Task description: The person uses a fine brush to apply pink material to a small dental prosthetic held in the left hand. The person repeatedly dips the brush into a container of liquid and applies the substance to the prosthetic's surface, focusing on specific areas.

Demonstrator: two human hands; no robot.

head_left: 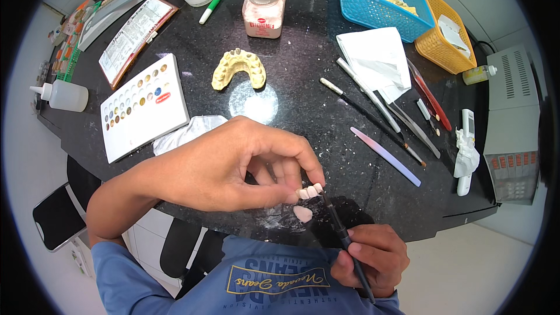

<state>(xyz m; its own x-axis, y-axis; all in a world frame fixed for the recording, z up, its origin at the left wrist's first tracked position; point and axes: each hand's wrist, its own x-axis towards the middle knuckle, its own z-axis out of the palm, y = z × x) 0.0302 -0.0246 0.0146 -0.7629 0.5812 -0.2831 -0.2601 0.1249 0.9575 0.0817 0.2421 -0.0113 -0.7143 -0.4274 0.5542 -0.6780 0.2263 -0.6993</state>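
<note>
Between the thumb and fingertips of my left hand (245, 166) is a small dental bridge (310, 191) of joined pale tooth crowns. My right hand (376, 256) is closed round a slim black brush (339, 221). Its thin end reaches up to the right end of the bridge; whether it touches cannot be made out. Just below the bridge, a small pale pink piece (303, 214) lies on the dark counter among whitish smears. A yellowish dental model (238, 70), horseshoe shaped, rests farther back, beyond my left hand.
A white shade palette (143, 108) and crumpled tissue (189, 131) are at left. An open jar of pink powder (264, 14) stands at the back. Brushes, tweezers (415, 131), a lilac file (386, 156) and folded paper (376, 61) lie right, before blue (356, 9) and yellow baskets (429, 35).
</note>
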